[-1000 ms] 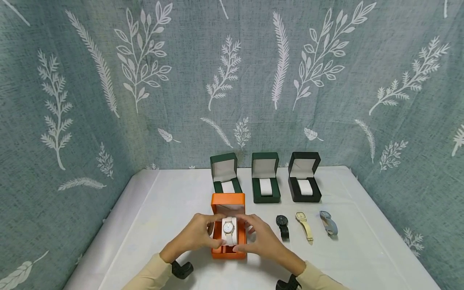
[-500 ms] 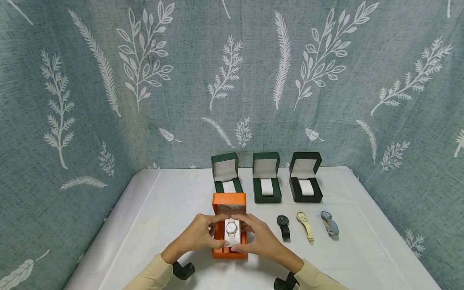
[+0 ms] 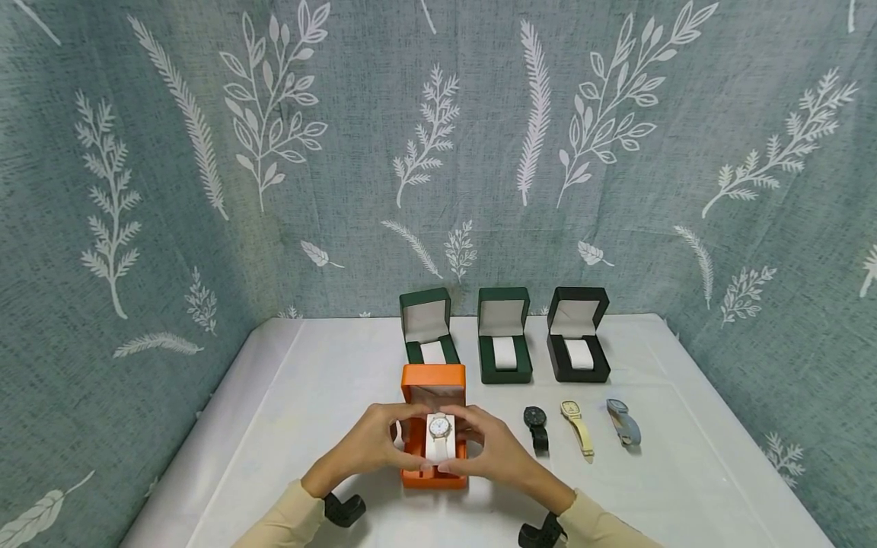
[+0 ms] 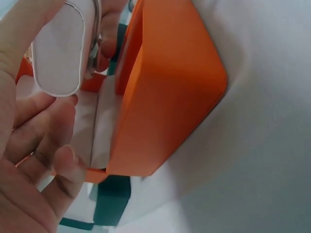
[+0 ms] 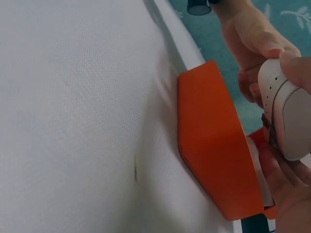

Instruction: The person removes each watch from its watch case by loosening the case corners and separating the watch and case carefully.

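A white cushion (image 4: 58, 53) with a white-strapped wristwatch (image 3: 440, 428) wrapped round it is held over the orange watch box (image 3: 434, 374), whose lid stands up. My left hand (image 3: 384, 438) pinches the cushion's left side, thumb low and fingers near the top. On the other side my right hand (image 3: 489, 449) grips it the same way. Both wrist views show the cushion's flat ends between thumbs and fingers, and the right wrist view shows the punched holes of the strap (image 5: 273, 85). The watch dial faces up toward the head camera.
Behind stand two green watch boxes (image 3: 505, 377) and a black one (image 3: 578, 375), lids up, each with a white cushion. To the right lie a black watch (image 3: 536, 430), a yellow watch (image 3: 577, 428) and a blue-grey watch (image 3: 623, 422) on the white table (image 3: 692, 457).
The cushion with the watch has shifted slightly right over the orange box. My right hand has closed in on its right side, while the other boxes and watches stay put.
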`<state>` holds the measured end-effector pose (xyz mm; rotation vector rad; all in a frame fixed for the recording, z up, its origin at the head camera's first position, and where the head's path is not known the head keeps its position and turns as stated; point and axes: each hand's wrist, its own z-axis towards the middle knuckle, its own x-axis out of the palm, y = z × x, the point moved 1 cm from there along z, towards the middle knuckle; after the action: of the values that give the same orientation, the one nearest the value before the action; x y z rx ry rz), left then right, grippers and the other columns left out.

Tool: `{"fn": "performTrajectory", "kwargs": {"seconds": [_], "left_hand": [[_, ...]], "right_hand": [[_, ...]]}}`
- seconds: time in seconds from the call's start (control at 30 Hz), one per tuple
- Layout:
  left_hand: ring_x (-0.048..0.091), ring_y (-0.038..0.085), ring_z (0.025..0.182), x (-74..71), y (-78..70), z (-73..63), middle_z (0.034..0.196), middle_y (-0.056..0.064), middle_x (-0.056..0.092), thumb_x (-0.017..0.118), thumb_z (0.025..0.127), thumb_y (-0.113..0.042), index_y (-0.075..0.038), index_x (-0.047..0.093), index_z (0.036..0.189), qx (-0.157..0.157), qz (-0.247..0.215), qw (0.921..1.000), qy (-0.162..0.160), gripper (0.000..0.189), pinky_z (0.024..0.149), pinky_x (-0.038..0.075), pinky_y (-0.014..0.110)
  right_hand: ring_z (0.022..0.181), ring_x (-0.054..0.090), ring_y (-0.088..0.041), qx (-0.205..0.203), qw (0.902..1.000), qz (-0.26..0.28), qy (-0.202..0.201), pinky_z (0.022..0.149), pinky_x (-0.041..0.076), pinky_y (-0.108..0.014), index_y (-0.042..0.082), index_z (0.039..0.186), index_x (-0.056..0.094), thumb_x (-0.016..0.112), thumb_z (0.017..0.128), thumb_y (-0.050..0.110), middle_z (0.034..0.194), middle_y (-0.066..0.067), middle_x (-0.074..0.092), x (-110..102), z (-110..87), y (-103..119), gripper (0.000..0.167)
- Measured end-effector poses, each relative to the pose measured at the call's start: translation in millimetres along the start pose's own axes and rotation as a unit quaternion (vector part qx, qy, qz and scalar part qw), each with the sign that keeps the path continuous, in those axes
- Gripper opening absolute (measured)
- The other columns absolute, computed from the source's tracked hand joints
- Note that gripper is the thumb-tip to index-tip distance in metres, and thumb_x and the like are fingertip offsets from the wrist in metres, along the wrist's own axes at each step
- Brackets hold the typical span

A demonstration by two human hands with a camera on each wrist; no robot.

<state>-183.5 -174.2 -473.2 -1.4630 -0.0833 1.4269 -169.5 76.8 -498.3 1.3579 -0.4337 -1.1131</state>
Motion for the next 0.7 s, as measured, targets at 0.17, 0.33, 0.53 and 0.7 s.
{"fn": "performTrajectory", "kwargs": {"seconds": [0.17,0.33,0.53,0.7], "left_hand": [[0.056,0.01,0.071,0.8,-0.5,-0.2,0.101,-0.008,0.071,0.092,0.075,-0.046,-0.015,0.071,0.128,0.007,-0.004,0.9999,-0.008,0.065,0.056,0.05,0.024],[0.059,0.014,0.069,2.3,-1.0,-0.1,0.102,-0.009,0.071,0.091,0.076,-0.045,-0.017,0.071,0.127,0.018,-0.012,0.9996,-0.019,0.062,0.054,0.049,0.024],[0.059,0.015,0.069,3.4,-1.2,-0.3,0.096,-0.004,0.07,0.091,0.077,-0.046,-0.017,0.071,0.128,0.022,-0.02,0.9994,-0.02,0.061,0.054,0.049,0.025],[0.058,0.012,0.07,4.0,-1.8,0.3,0.096,-0.002,0.071,0.09,0.077,-0.048,-0.017,0.07,0.129,0.022,-0.02,0.9994,-0.019,0.063,0.054,0.047,0.023]], "right_hand": [[0.109,0.062,-0.019,-0.002,1.0,0.006,0.008,0.099,0.052,-0.033,0.013,0.151,0.05,0.09,0.082,0.025,0.137,-0.001,0.056,1.4,1.2,3.6,0.081],[0.107,0.061,-0.02,-0.013,0.9998,-0.009,0.012,0.097,0.053,-0.033,0.01,0.154,0.046,0.091,0.08,0.026,0.143,-0.001,0.053,3.8,3.3,5.8,0.088],[0.119,0.061,-0.022,-0.003,0.9998,0.016,0.012,0.099,0.052,-0.031,0.01,0.153,0.047,0.091,0.08,0.021,0.148,-0.003,0.05,5.5,3.5,3.1,0.086],[0.121,0.062,-0.027,0.003,0.9987,0.049,0.013,0.094,0.055,-0.032,0.012,0.152,0.048,0.09,0.081,0.017,0.144,-0.006,0.052,5.5,3.0,2.0,0.082]]}}
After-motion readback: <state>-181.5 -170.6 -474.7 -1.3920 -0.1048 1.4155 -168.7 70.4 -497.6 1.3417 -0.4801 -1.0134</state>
